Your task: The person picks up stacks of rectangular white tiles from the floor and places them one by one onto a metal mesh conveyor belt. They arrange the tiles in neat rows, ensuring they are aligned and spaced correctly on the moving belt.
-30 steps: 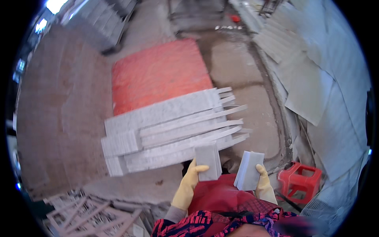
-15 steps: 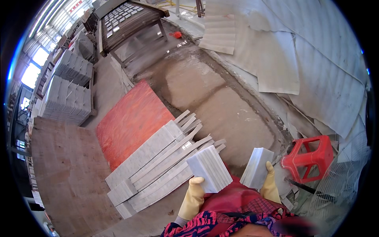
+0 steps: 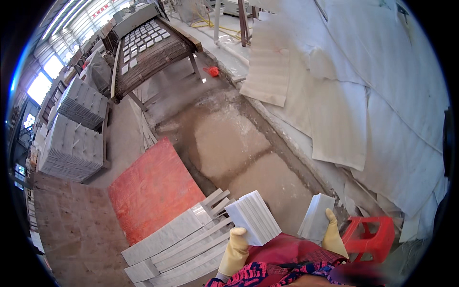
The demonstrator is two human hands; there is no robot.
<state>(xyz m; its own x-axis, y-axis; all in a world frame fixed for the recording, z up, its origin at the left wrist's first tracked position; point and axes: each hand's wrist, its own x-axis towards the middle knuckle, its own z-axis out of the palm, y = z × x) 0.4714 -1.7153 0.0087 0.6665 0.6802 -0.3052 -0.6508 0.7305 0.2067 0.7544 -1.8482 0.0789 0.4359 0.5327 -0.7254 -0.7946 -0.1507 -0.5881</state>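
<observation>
My left hand (image 3: 235, 251), in a pale yellow rubber glove, grips a stack of several square white stone tiles (image 3: 253, 217) by its near left side, thumb up. The tiles stand on edge, pressed face to face. A second stack of pale tiles (image 3: 315, 217) is held in my right hand (image 3: 334, 235), which wears the same kind of glove and closes round the right side. A gap separates the two stacks, both held in front of my red apron (image 3: 287, 244). Most fingers are hidden behind the tiles.
Long grey stone strips (image 3: 186, 239) lie at lower left beside a red board (image 3: 155, 184) and a brown board (image 3: 71, 225). Ahead stands a conveyor table (image 3: 158, 57) bearing small tiles. Slab stacks (image 3: 71, 148) line the left; a red stool (image 3: 370, 237) stands right, below draped pale sheets (image 3: 334, 110).
The view has tilted up, so the conveyor table, boards and stool appear lower in the picture. Both hands keep hold of their tile stacks, which sit slightly lower in view.
</observation>
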